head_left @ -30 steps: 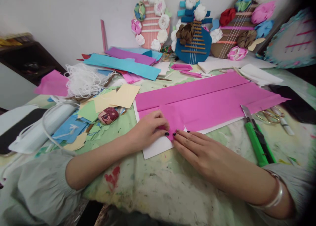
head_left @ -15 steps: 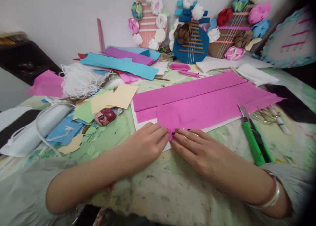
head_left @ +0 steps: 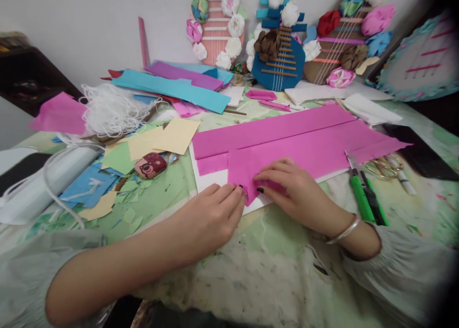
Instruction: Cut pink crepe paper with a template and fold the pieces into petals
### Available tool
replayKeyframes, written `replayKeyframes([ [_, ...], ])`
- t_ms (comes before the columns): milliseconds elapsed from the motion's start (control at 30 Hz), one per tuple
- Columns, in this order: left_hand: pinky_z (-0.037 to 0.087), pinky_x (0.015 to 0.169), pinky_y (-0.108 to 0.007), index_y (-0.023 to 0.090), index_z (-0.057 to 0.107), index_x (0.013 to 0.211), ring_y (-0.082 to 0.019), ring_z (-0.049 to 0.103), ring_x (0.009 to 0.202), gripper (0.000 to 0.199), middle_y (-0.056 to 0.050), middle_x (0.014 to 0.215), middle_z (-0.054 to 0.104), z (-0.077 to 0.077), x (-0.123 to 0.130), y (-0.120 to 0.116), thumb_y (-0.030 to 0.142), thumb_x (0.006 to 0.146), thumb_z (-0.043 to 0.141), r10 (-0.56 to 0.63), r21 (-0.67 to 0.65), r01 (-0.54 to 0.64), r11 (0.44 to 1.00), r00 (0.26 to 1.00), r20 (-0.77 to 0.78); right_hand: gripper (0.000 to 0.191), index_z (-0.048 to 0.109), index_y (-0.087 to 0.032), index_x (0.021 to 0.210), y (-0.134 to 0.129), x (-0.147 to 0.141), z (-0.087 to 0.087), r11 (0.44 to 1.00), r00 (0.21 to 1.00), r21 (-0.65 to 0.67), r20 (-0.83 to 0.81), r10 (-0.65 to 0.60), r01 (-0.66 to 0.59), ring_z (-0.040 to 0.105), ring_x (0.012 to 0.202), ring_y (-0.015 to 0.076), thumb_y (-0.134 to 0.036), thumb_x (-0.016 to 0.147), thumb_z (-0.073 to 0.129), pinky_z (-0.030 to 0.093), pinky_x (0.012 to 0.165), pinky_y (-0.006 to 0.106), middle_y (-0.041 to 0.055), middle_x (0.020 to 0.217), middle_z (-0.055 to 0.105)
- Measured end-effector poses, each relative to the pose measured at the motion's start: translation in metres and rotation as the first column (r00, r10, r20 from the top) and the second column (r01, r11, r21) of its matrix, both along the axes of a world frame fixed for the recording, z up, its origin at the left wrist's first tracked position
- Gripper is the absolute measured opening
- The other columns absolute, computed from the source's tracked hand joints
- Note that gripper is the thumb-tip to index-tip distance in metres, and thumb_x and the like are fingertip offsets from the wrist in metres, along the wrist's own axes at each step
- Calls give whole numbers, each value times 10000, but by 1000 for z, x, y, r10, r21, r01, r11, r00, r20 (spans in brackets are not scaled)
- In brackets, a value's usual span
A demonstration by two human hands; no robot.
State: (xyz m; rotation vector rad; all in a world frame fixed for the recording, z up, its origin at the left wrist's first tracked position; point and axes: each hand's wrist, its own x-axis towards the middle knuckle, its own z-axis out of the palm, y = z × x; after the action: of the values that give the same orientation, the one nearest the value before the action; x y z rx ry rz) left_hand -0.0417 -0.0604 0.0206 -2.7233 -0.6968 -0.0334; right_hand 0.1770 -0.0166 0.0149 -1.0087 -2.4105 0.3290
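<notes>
A large sheet of pink crepe paper (head_left: 308,148) lies over a white board (head_left: 211,179), with a long fold across its upper part. My left hand (head_left: 215,215) has its fingers closed on the sheet's near left corner, where the paper comes to a point. Just to the right, my right hand (head_left: 296,187) arches over the paper. Its thumb and index finger are apart, the tips touching or very near the sheet. A green utility knife (head_left: 362,194) with its blade out rests right of that hand, its tip over the paper.
Scissors (head_left: 383,168) and a black phone (head_left: 423,151) lie at the right. Paper scraps (head_left: 179,134), a maroon case (head_left: 150,165) and white cord (head_left: 111,110) crowd the left. Cyan strips (head_left: 172,90) and decorated paper instruments (head_left: 278,65) are at the back.
My right hand has lifted from lying flat near the corner, moved up and right, and now arches over the paper. My left hand stays at the corner.
</notes>
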Motion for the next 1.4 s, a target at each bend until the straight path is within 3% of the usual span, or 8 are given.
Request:
replayKeyframes([
  [167, 479, 844, -452, 7, 532, 1206, -336, 560, 1116, 362, -249, 1236, 566, 0, 1, -2, 88, 882, 390, 8, -24, -8, 1000, 1000, 3, 54, 626, -153, 884, 1, -8, 0, 992, 998, -118, 65, -28, 36, 496, 890, 221, -174, 854, 585, 418, 799, 371, 78, 898, 593],
  [400, 475, 850, -470, -4, 514, 1236, -352, 547, 1138, 405, -262, 1266, 547, 4, 2, -5, 99, 887, 337, 25, -68, -29, 997, 998, -56, 55, 585, -158, 828, 2, -10, -1, 987, 997, -150, 66, -42, 51, 476, 855, 211, -127, 853, 548, 391, 778, 349, 67, 864, 565],
  [733, 451, 915, -474, -25, 505, 1259, -371, 496, 1217, 458, -270, 1322, 498, -2, -1, -11, 129, 834, 427, 65, -73, -66, 995, 998, -22, 67, 587, -154, 887, 0, -13, -4, 990, 993, -114, 101, -68, 80, 479, 906, 232, -138, 848, 535, 397, 795, 373, 86, 904, 570],
  [900, 424, 941, -493, 2, 498, 1282, -364, 476, 1242, 445, -246, 1335, 498, -6, 0, -15, 137, 864, 428, 104, -52, -106, 993, 994, -25, 117, 603, -150, 860, -7, -15, -2, 999, 997, 36, 73, -28, 26, 483, 888, 224, -127, 880, 490, 417, 786, 384, 91, 889, 591],
  [1000, 411, 949, -510, 8, 479, 1303, -375, 440, 1270, 449, -245, 1368, 463, -11, -1, -18, 230, 916, 430, 128, -33, -129, 991, 992, -22, 190, 635, -119, 912, -19, -10, 1, 987, 995, 128, 54, 88, -94, 515, 864, 211, -105, 905, 446, 455, 781, 375, 106, 866, 612],
  [1100, 388, 971, -523, 7, 443, 1334, -390, 390, 1302, 574, -251, 1410, 406, -14, -1, -21, 421, 936, 430, 158, -42, -158, 987, 987, -11, 227, 636, -67, 1027, -33, 0, 1, 963, 978, 183, 106, 179, -196, 549, 957, 223, -64, 893, 453, 483, 857, 391, 145, 941, 634],
  [1267, 365, 992, -531, 16, 423, 1349, -394, 366, 1314, 724, -251, 1422, 390, -10, 1, -23, 580, 895, 424, 185, -95, -187, 978, 982, -27, 315, 581, -59, 1193, -45, 11, -5, 952, 964, 211, 199, 178, -220, 520, 1152, 254, -94, 899, 474, 459, 986, 435, 172, 1148, 617],
  [1400, 359, 986, -543, 46, 435, 1337, -405, 376, 1305, 747, -262, 1412, 398, -5, 1, -22, 624, 865, 439, 189, -144, -192, 971, 981, -31, 326, 572, -67, 1213, -43, 11, -7, 952, 955, 197, 232, 186, -233, 525, 1151, 258, -120, 908, 470, 465, 987, 440, 170, 1166, 611],
])
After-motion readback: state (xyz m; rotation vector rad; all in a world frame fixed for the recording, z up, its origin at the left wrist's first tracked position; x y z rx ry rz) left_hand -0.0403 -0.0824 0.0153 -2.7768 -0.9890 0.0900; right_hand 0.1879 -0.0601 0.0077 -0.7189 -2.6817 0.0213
